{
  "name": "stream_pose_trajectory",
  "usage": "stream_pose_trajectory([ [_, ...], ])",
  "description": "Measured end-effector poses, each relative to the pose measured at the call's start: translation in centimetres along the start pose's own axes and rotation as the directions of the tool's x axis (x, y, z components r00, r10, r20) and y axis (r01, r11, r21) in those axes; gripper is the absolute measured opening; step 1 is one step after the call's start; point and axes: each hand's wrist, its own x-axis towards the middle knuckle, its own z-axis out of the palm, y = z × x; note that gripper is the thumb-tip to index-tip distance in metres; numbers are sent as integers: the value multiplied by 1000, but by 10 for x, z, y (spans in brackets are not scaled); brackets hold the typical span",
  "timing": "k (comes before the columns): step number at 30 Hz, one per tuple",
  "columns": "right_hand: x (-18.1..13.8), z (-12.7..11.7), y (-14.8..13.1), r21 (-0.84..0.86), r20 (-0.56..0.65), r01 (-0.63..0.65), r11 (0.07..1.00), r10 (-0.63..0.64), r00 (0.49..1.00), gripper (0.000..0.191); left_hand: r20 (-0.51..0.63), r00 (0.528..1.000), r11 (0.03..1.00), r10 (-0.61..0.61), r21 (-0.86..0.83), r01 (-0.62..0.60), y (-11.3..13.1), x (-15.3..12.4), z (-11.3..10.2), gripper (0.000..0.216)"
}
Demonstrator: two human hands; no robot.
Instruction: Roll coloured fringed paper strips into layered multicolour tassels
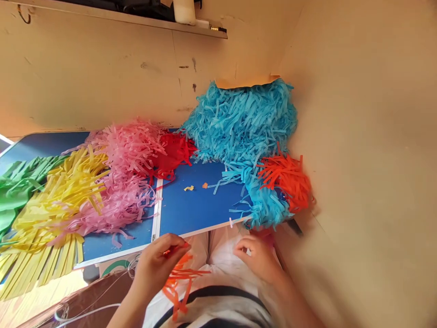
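Observation:
My left hand (160, 259) is closed on an orange fringed tissue-paper tassel (182, 273), whose cut strips dangle over my lap. My right hand (254, 255) hovers in front of the table edge, thumb and fingertips pinched together; what they hold, if anything, is too small to make out. Just beyond it, blue fringed tissue paper (268, 205) spills to the table's edge, with a bunch of orange-red fringed paper (288, 180) lying against it. The two hands are apart, both above my lap.
On the blue folding table (198, 209) lie a large blue fringe pile (242, 120), pink fringe (133, 146), red paper (174, 152), yellow fringe (51, 200) and green fringe (23, 187). White cord (88, 312) loops at lower left. A wall (368, 159) rises on the right.

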Motion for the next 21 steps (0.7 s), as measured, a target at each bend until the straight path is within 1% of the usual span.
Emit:
stream_pose_trajectory([
  [2, -6, 7, 19, -185, 149, -57, 981, 86, 985, 7, 18, 997, 993, -78, -89, 80, -5, 2, -5, 19],
  [4, -10, 16, 32, -270, 196, -69, 960, 125, 973, 8, 42, 991, 983, -127, -127, 132, -3, 2, 1, 20],
  [5, -11, 20, 35, -268, 199, -73, 961, 129, 972, 9, 60, 988, 980, -140, -132, 147, 0, 2, 7, 20],
  [7, -12, 22, 39, -195, 196, -82, 977, 120, 973, 9, 150, 979, 976, -141, -145, 162, 10, 1, 21, 22],
  [9, -12, 20, 40, -120, 179, -104, 987, 124, 976, 8, 290, 950, 970, -118, -169, 172, 21, 2, 36, 23],
  [10, -12, 18, 41, -99, 165, -117, 988, 133, 977, 7, 340, 935, 972, -101, -168, 166, 26, 3, 43, 23],
  [12, -12, 15, 44, -128, 115, -137, 982, 152, 982, 6, 379, 922, 982, -73, -133, 133, 33, 5, 55, 19],
  [14, -14, 16, 48, -174, 61, -144, 974, 156, 986, 9, 405, 912, 983, -74, -124, 135, 36, 8, 65, 17],
  [17, -17, 20, 51, -179, 31, -157, 971, 165, 986, 13, 512, 857, 959, -60, -208, 192, 33, 9, 80, 19],
  [19, -17, 21, 49, -118, 27, -161, 980, 165, 986, 12, 535, 845, 958, -19, -232, 169, 29, 9, 89, 15],
  [21, -16, 19, 46, 12, 17, -164, 986, 163, 986, 12, 522, 853, 968, 5, -216, 127, 24, 8, 96, 10],
])
